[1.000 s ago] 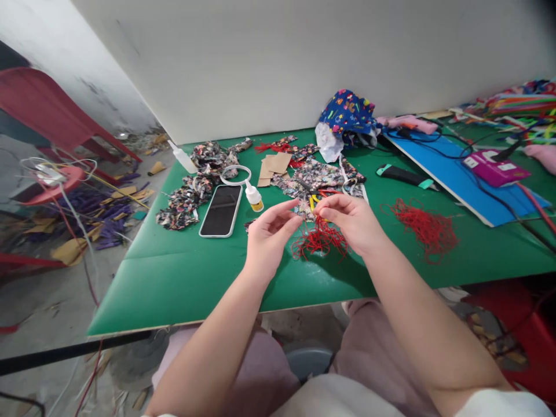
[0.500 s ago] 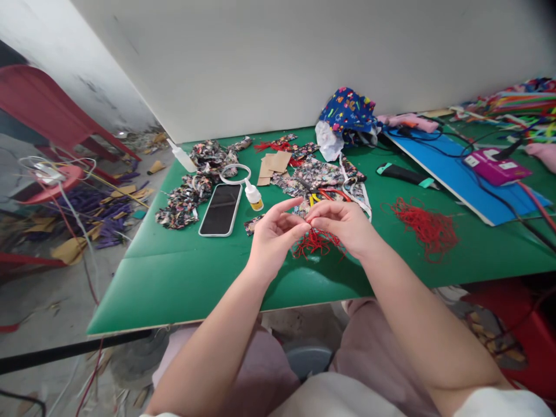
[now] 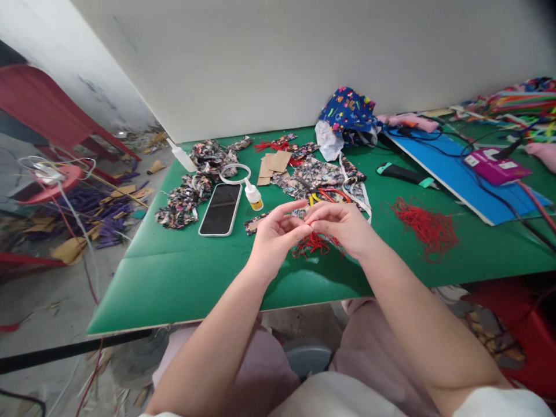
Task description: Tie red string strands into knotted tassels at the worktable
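Observation:
My left hand [image 3: 278,237] and my right hand [image 3: 339,227] meet over the green table, thumbs and forefingers pinched together at one spot. Between the fingertips is a bit of red string; its exact shape is mostly covered by the fingers. Below them lies a tangle of red strings [image 3: 313,245]. Just beyond my hands are pliers with red and yellow handles [image 3: 332,194], resting on dark floral fabric [image 3: 321,172]. Left of my left hand stand a small glue bottle with a white cap [image 3: 253,196] and, further left, a phone [image 3: 220,211] lying flat.
A second heap of red strings [image 3: 425,229] lies to the right. Behind it are a utility knife [image 3: 406,175], a blue board [image 3: 473,194] and a purple box with cables [image 3: 495,167]. Scrunched floral fabric [image 3: 185,202], a white bottle [image 3: 182,155] and brown card pieces [image 3: 273,165] lie farther back.
My fingertips have shifted slightly, drawing closer around the red string. Both arms stay in nearly the same place, and the things on the table have not moved.

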{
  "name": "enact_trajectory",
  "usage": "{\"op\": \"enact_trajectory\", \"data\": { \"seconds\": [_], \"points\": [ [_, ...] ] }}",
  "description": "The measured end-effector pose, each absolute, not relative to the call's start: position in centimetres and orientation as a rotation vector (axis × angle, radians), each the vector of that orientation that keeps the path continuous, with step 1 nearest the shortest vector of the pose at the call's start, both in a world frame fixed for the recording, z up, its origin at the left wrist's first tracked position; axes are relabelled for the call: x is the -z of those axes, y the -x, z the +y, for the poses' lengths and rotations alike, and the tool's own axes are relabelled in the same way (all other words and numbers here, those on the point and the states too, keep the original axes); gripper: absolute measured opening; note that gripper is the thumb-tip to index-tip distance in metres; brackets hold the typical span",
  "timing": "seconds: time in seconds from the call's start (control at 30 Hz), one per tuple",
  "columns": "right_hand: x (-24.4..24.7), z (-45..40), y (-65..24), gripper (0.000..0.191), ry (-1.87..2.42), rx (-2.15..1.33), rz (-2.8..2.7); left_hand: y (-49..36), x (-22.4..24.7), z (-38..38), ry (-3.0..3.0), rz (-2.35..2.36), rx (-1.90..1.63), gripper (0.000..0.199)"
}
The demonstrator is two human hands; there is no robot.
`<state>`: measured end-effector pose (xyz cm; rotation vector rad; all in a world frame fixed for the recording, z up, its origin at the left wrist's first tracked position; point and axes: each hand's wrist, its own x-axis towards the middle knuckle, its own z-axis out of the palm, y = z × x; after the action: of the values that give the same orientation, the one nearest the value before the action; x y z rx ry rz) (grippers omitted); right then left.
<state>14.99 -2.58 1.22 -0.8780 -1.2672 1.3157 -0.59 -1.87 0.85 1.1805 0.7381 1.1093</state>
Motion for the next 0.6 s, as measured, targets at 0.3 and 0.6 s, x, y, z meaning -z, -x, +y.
{"op": "enact_trajectory", "data": {
  "seconds": [0.3, 0.6],
  "points": [
    [-0.86, -2.58, -14.79, 0.010, 0.799, -1.390, -1.290, 0.58, -0.85, -1.81, -1.140, 0.720, -0.986, 0.041],
    [-0.93, -2.56, -14.65, 0.011, 0.832, -1.292, -1.335, 0.11, -0.82, -1.98, -1.048, 0.711, -1.065, 0.033]
  ]
}}
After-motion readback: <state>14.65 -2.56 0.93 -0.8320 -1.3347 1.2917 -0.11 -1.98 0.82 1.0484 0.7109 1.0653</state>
